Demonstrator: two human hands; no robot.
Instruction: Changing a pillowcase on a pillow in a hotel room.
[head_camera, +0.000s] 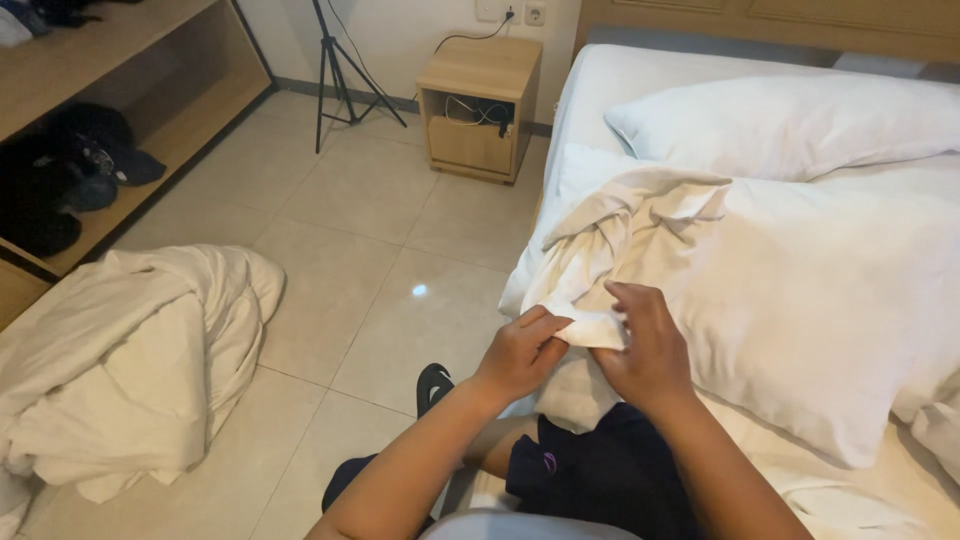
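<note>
A white pillow (800, 290) lies on the bed (620, 80), its pillowcase open end (620, 230) bunched and wrinkled toward me. My left hand (520, 350) pinches the lower edge of the pillowcase fabric from the left. My right hand (645, 345) grips the same edge from the right, fingers curled over the cloth. The two hands almost touch. A second white pillow (780, 120) rests farther back near the headboard.
A crumpled white duvet (130, 360) lies on the tiled floor at left. A wooden nightstand (480, 100) stands against the wall, a black tripod (340, 70) beside it. A low wooden shelf (120, 110) holds dark clothes. A black slipper (432, 385) sits by my knee.
</note>
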